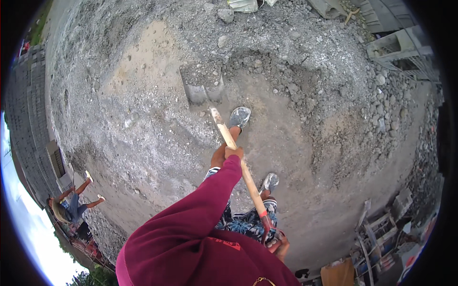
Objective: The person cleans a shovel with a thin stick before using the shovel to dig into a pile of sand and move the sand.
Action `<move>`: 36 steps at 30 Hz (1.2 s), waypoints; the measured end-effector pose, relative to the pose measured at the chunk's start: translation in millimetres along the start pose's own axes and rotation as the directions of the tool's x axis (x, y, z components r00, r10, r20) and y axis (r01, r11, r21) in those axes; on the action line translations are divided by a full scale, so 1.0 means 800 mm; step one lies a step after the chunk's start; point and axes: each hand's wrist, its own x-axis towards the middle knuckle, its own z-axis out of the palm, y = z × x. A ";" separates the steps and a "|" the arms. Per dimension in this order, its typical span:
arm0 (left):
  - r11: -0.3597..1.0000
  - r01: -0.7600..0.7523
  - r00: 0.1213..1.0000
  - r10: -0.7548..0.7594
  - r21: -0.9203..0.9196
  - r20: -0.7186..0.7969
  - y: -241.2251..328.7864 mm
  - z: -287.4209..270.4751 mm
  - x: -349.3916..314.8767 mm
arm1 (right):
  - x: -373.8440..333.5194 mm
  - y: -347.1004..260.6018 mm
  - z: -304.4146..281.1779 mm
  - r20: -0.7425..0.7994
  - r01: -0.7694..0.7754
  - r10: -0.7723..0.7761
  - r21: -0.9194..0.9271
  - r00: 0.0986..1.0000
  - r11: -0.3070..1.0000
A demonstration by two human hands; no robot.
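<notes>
A shovel (249, 183) with a pale wooden shaft slants across in front of my body. My left hand (234, 152), at the end of a maroon sleeve, is closed round the middle of the shaft. At the red upper end of the shovel, my right hand (282, 247) is wrapped round the grip, its fingers partly hidden. The metal blade (202, 94) lies on the ground beyond my feet, its front part covered by grey gravel (200, 74). One of my shoes (240, 117) is close beside the blade; the other shoe (270, 182) stands farther back.
Loose gravel (296, 88) spreads ahead and to the right, with a dug-out hollow. Crates (398, 47) stand at the far right. Wooden frames (379, 233) and a brown board (338, 273) are at the lower right. Stacked blocks (28, 105) and another person (74, 207) are at the left.
</notes>
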 end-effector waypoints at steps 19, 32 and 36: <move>0.960 -0.203 0.959 0.155 -0.191 -0.238 0.202 -0.099 -0.324 | -0.165 -0.155 0.008 0.797 0.887 -0.591 -0.177 -0.124 -0.426; 0.955 -0.237 0.961 0.258 -0.176 0.102 0.361 -0.062 -0.142 | -0.139 -0.109 0.237 0.374 0.385 -0.405 0.129 0.835 0.914; 0.959 -0.272 0.962 0.270 0.077 0.026 0.319 -0.078 -0.106 | -0.159 -0.068 0.239 0.388 0.335 -0.335 0.069 0.859 0.940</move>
